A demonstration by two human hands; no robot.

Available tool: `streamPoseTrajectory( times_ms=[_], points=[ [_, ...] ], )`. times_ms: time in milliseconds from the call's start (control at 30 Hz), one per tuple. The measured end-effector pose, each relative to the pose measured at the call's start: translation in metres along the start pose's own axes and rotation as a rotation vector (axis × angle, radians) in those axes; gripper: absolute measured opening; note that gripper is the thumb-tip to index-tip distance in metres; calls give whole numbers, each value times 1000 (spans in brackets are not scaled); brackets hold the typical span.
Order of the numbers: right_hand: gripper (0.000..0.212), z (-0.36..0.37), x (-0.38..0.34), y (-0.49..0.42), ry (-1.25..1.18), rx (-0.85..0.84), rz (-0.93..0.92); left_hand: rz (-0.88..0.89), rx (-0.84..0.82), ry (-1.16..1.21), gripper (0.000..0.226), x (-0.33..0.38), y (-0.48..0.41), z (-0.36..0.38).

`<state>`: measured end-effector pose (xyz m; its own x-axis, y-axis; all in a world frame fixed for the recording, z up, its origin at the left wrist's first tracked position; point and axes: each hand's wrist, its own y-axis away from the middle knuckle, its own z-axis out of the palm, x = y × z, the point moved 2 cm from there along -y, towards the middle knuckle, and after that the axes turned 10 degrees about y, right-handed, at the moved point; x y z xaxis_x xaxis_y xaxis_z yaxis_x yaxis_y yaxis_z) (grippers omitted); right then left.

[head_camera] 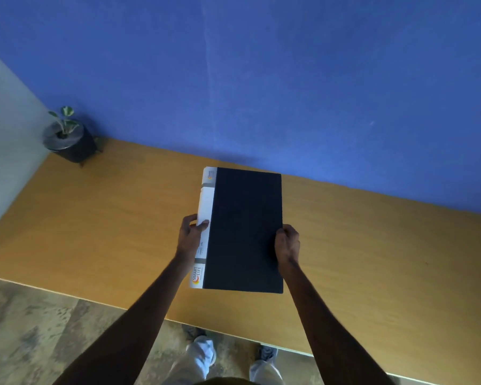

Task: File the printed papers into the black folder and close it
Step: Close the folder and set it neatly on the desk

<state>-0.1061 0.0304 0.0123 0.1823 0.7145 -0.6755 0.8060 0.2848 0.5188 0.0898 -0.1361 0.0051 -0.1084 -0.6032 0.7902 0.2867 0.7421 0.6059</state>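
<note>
- Fingers of our left hand (190, 234) curl round the white labelled spine of the flat black rectangular folder (246, 230), thumb on top of the spine; fingers of our right hand (287, 243) close over its opposite long edge, so both hands have hold of the folder and neither is spread open.
- Broad orange-brown wooden table (372, 259) carries nothing near us except what we hold; the folder hangs over its middle, nearer the far edge by the blue wall than the near edge, and we cannot tell whether its far end touches the surface.
- Folder itself is shut, cover up, spine to the left. We see no printed papers anywhere, so we judge they are either inside or out of view.
- Handling, as we judge it: the cover looks stiff and flat, not sagging between our hands, so it should carry light and rigid. The cover looks smooth, so a pinch on the edges could slip; gripping at the spine and the open long edge, as now, keeps the covers pressed together.
- Small dark round pot with a green-leaved plant (67, 137) stands at the far left corner of the table, well apart from the folder.
</note>
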Motion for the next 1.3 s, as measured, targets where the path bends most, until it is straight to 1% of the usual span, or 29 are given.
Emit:
streamPoseTrajectory(
  times_ms=[100,300,500,667,1067,1133,1233,1300],
  points=[
    [29,34,-19,6,17,-10,34,25,13,-50,45,17,-20,-32],
    [33,94,-51,14,24,-4,42,61,69,-163,44,51,-62,-83],
    [34,149,-82,12,75,-47,67,122,105,-345,43,73,-104,-126],
    [33,187,-99,5,165,-55,52,188,123,-495,42,89,-136,-149],
    [32,231,-126,-12,370,-22,0,284,156,-720,43,105,-186,-166],
    [32,234,-130,-13,390,-12,-16,295,155,-736,47,105,-188,-166],
    [33,238,-133,-14,458,5,-63,341,144,-759,58,107,-188,-163],
    [33,238,-134,-15,505,19,-89,364,123,-764,60,107,-189,-162]
  ],
)
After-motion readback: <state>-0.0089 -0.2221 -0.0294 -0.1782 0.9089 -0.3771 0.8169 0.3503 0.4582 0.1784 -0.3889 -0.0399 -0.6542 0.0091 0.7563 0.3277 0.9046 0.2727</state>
